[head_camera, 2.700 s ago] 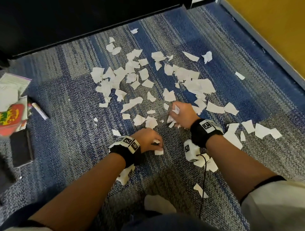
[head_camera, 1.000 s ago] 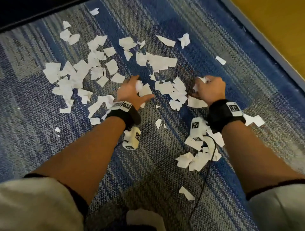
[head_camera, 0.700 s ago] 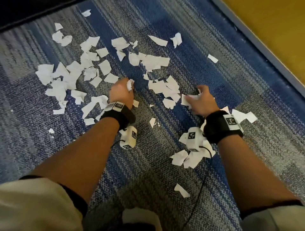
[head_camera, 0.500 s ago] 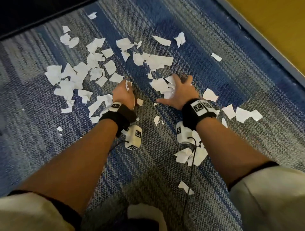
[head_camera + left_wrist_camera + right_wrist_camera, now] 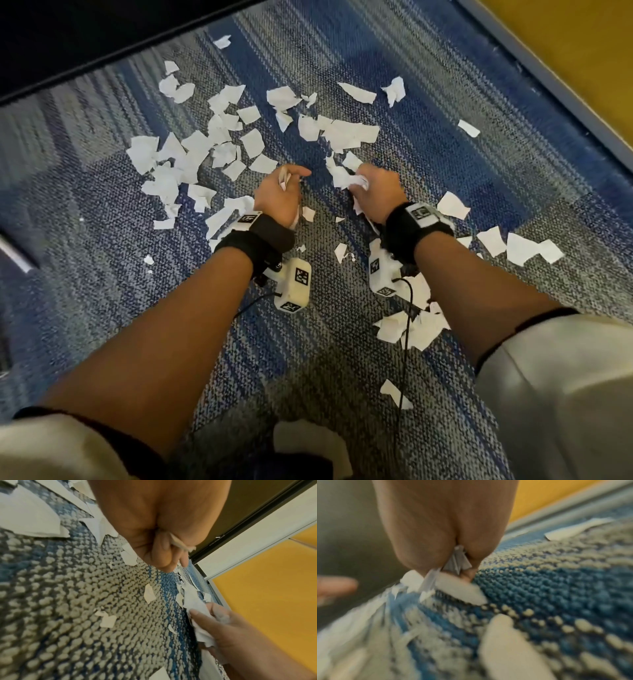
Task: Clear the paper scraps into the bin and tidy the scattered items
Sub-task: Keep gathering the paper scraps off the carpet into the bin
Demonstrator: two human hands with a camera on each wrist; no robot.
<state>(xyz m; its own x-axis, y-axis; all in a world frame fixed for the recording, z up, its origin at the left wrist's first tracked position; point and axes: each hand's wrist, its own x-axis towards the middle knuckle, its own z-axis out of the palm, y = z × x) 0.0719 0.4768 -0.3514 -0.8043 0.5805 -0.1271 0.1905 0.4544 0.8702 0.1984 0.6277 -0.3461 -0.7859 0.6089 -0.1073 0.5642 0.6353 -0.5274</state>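
White torn paper scraps (image 5: 191, 154) lie scattered over the blue-grey carpet (image 5: 102, 240), thickest at the upper left and centre. My left hand (image 5: 284, 188) is curled round a few scraps; in the left wrist view a paper edge (image 5: 181, 543) pokes out of the fist (image 5: 163, 550). My right hand (image 5: 370, 185) grips a crumpled bunch of scraps (image 5: 346, 178) just above the carpet; the right wrist view shows scraps (image 5: 457, 562) sticking out of its fist. More scraps (image 5: 411, 325) lie under my right forearm and to its right (image 5: 520, 246). No bin is in view.
A dark furniture edge (image 5: 102, 51) runs along the top left. A grey skirting strip (image 5: 548, 82) and yellow wall (image 5: 582, 44) close off the right side. A light object (image 5: 13, 253) shows at the left edge. Wrist camera boxes (image 5: 294, 284) hang below both wrists.
My right hand, spread flat over scraps half a second ago, has closed into a fist on them. The left hand stays clenched on its scraps in about the same place. The view shifted slightly.
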